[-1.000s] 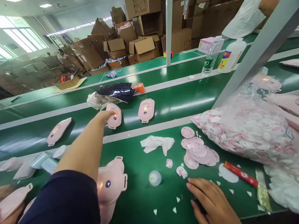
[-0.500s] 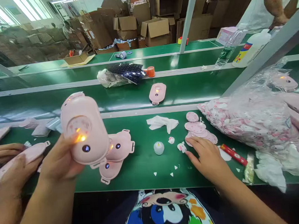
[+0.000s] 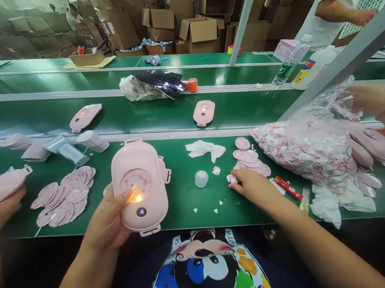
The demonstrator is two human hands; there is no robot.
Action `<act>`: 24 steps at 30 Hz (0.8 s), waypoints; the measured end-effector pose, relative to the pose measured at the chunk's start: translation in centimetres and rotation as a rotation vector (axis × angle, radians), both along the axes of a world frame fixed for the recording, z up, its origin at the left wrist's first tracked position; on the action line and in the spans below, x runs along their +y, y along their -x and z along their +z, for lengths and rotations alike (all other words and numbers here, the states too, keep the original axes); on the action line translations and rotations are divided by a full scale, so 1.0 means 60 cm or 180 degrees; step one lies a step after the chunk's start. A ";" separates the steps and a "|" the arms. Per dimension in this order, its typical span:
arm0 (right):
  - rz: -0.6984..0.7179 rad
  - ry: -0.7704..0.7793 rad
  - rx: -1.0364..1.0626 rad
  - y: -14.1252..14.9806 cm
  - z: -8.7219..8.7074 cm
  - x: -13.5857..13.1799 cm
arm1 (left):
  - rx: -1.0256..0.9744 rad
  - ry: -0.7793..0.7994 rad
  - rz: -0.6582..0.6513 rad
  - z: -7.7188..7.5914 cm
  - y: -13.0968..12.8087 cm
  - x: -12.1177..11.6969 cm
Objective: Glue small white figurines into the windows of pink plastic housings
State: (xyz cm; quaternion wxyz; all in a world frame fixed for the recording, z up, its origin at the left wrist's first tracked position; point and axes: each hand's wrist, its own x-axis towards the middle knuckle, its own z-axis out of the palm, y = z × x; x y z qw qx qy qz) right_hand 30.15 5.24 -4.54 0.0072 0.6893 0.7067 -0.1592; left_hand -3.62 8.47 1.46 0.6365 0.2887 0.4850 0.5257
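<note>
My left hand (image 3: 107, 218) is closed around a pink rounded plastic device (image 3: 138, 164), its round recess facing up, an orange light glowing near my thumb and a small dark display lit. Another pink device lies mostly hidden behind it, a hinge-like tab (image 3: 167, 176) showing. My right hand (image 3: 247, 182) pinches a small white cartoon-face piece (image 3: 231, 179) with pink details at the table surface. A similar cartoon piece (image 3: 216, 170) lies close by. Round pink printed discs (image 3: 247, 156) are fanned out just beyond my right fingers. A small translucent cup (image 3: 201, 178) stands between my hands.
A plastic bag of printed pieces (image 3: 300, 150) bulges at right beside a red tube (image 3: 288, 188). More discs (image 3: 67, 197) lie at left. Pink devices (image 3: 204, 113) rest on the green belt (image 3: 145, 116). Co-workers' hands (image 3: 7, 207) appear left and right.
My left hand has brought the pink device right and down, nearer the table. My right fingers have closed on the cartoon piece. A co-worker's hand now reaches in at the bag.
</note>
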 end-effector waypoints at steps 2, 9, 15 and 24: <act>0.0110 0.0066 -0.0037 -0.006 0.005 0.006 | -0.0024 0.0003 -0.0019 0.000 0.000 0.001; 0.0400 0.0223 -0.0098 -0.016 0.012 0.025 | -0.0129 0.0018 -0.0020 -0.002 -0.004 -0.010; 0.0322 0.0031 0.0055 -0.029 0.011 0.010 | -0.0009 0.0095 -0.0009 -0.001 0.007 -0.017; 0.0306 -0.0177 0.0115 -0.020 0.010 -0.005 | -0.0003 0.0116 0.0068 0.001 0.005 -0.015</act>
